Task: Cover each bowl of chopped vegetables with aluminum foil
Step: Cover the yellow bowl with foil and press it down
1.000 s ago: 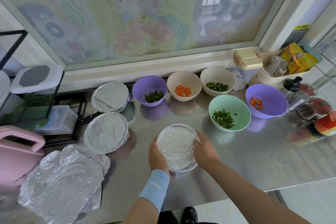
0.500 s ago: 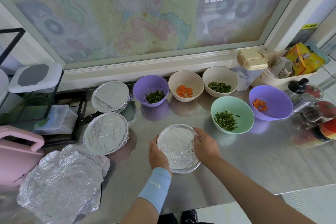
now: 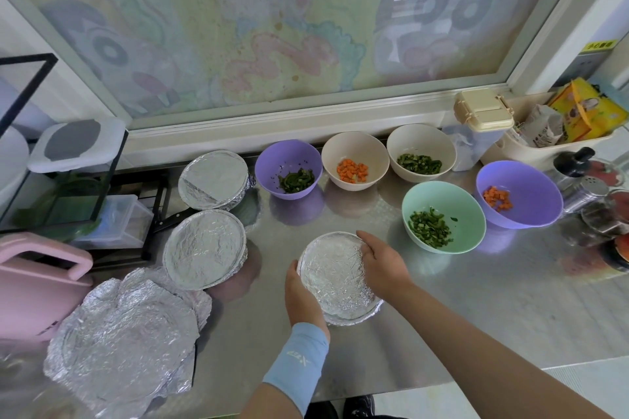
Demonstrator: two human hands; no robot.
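A foil-covered bowl [image 3: 335, 277] stands in front of me on the steel counter [image 3: 476, 316]. My left hand [image 3: 301, 296] grips its left rim and my right hand [image 3: 383, 260] curls over its right rim, pressing the foil. Two more foil-covered bowls [image 3: 204, 248] [image 3: 214, 178] stand to the left. A stack of loose foil sheets [image 3: 122, 340] lies at the near left. Uncovered bowls sit behind: purple with greens [image 3: 289, 168], beige with carrot [image 3: 355, 160], beige with greens [image 3: 421, 153], mint green with greens [image 3: 442, 221], purple with carrot [image 3: 519, 194].
A pink jug [image 3: 30, 286] stands at the far left beside a black wire rack [image 3: 68, 180]. A clear container with a cream lid [image 3: 476, 129], a tub of packets [image 3: 558, 129] and jars [image 3: 599, 201] crowd the right back corner. The window sill runs behind the bowls.
My right hand has shifted a little further round the top right rim of the foil. The bowl and my left hand stay in place.
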